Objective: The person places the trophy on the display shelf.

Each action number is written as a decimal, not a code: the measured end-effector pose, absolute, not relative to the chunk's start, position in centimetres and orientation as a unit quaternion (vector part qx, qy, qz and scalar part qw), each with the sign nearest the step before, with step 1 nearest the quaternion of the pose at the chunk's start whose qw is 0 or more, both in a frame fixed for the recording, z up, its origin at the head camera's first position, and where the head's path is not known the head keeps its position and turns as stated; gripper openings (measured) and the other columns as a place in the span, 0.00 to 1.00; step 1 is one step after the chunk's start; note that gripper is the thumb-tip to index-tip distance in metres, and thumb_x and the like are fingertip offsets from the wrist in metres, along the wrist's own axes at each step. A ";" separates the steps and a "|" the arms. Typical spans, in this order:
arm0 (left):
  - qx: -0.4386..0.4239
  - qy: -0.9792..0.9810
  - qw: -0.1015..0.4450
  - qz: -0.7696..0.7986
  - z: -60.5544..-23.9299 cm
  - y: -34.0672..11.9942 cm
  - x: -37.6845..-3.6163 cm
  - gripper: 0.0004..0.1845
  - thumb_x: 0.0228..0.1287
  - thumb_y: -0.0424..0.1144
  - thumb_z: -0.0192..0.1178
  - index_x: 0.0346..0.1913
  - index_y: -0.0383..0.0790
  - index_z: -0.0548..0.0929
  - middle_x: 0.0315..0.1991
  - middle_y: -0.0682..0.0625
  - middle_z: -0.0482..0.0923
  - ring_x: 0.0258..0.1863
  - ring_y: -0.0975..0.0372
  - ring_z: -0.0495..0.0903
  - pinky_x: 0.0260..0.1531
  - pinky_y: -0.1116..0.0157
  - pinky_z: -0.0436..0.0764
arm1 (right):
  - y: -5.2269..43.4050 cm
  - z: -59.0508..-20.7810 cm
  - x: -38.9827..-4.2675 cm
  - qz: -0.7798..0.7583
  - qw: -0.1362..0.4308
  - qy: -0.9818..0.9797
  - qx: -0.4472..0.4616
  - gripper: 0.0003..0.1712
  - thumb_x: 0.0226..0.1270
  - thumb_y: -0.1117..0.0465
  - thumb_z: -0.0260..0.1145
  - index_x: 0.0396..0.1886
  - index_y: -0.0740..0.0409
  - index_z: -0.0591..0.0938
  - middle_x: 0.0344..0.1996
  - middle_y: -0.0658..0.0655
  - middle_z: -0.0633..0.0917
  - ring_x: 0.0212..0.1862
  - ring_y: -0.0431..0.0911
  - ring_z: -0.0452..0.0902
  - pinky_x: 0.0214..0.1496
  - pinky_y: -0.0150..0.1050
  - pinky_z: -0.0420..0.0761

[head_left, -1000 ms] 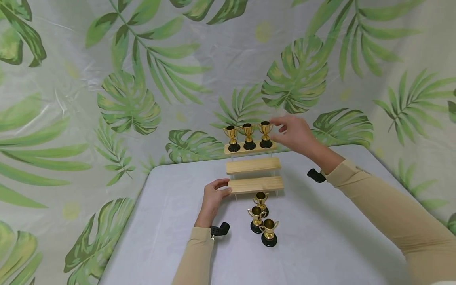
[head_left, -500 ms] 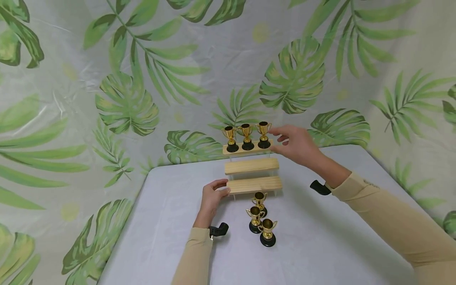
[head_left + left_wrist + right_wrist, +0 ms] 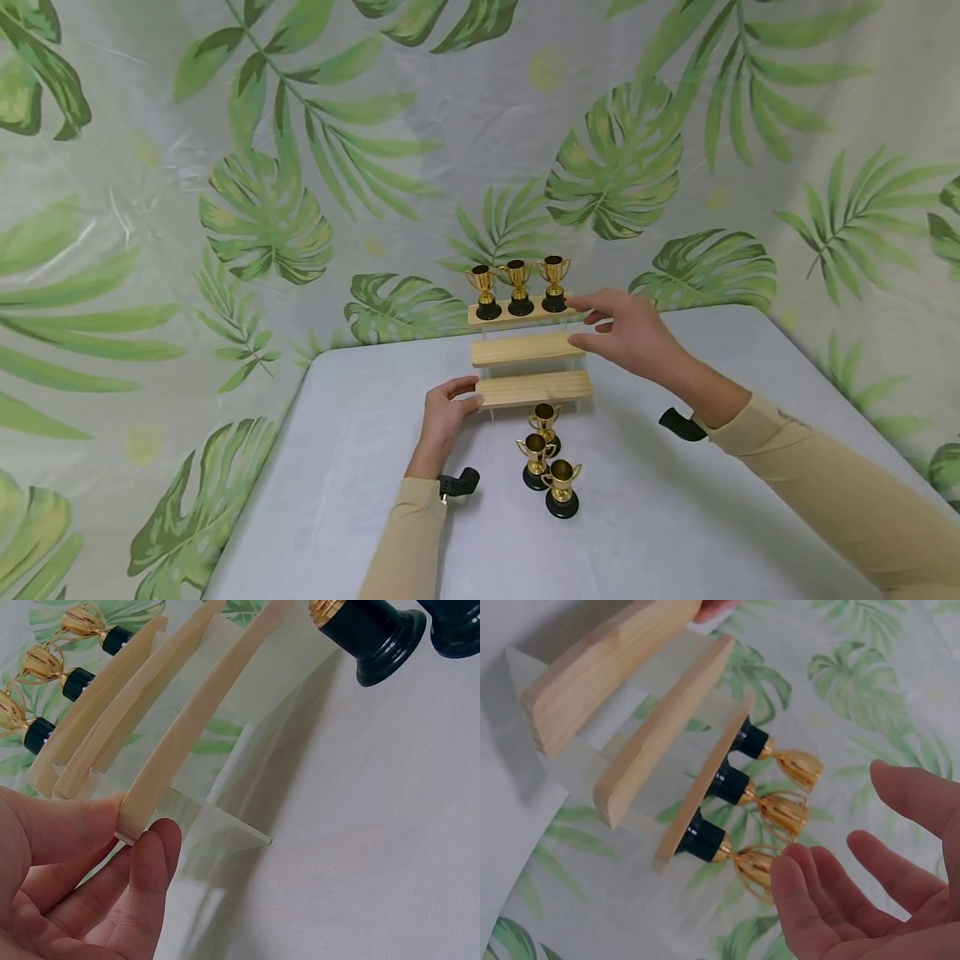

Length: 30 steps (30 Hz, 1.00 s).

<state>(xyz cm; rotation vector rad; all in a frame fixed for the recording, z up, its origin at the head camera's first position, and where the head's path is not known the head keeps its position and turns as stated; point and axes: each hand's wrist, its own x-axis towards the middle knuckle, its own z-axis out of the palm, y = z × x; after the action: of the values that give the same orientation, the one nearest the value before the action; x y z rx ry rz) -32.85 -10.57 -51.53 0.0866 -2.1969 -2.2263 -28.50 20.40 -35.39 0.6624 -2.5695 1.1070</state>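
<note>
A three-step display stand (image 3: 534, 389) with wooden shelves on clear supports stands towards the back of the table. My left hand (image 3: 442, 421) pinches the left end of its lowest shelf (image 3: 187, 742), thumb on one side and fingers on the other. On the top shelf stand three small gold trophy cups with black bases: left (image 3: 485, 287), middle (image 3: 519, 283) and right (image 3: 554, 279). My right hand (image 3: 637, 333) hovers by the stand's right end with nothing in its grasp, its fingers spread apart in the right wrist view, near the closest cup (image 3: 754, 868).
Three more trophy cups stand upright in front of the stand: a rear one (image 3: 545, 418), a middle one (image 3: 536, 454) and a front one (image 3: 562, 487). A leaf-patterned sheet (image 3: 420, 208) hangs behind the white-covered table (image 3: 675, 500).
My right hand has moved down and slightly right, away from the right-hand cup on the top shelf. The left hand keeps its pinch on the lowest shelf; the cups stay put.
</note>
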 end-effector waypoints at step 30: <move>0.034 -0.713 -0.008 -0.701 -51.2 -10.7 -32.7 0.20 0.59 0.25 0.70 0.55 0.33 0.85 0.53 0.40 0.82 0.41 0.58 0.83 0.41 0.63 0.86 | 19.0 -40.6 -22.5 0.430 0.094 -0.865 0.239 0.29 0.60 0.53 0.78 0.62 0.47 0.82 0.51 0.45 0.83 0.51 0.46 0.81 0.52 0.45 0.85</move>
<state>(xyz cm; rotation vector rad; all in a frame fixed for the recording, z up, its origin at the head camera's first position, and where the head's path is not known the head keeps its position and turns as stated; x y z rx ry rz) -32.75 -10.73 -51.22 0.1085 -2.2504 -2.2127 -22.48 18.96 -40.63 0.7086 -2.5667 1.2759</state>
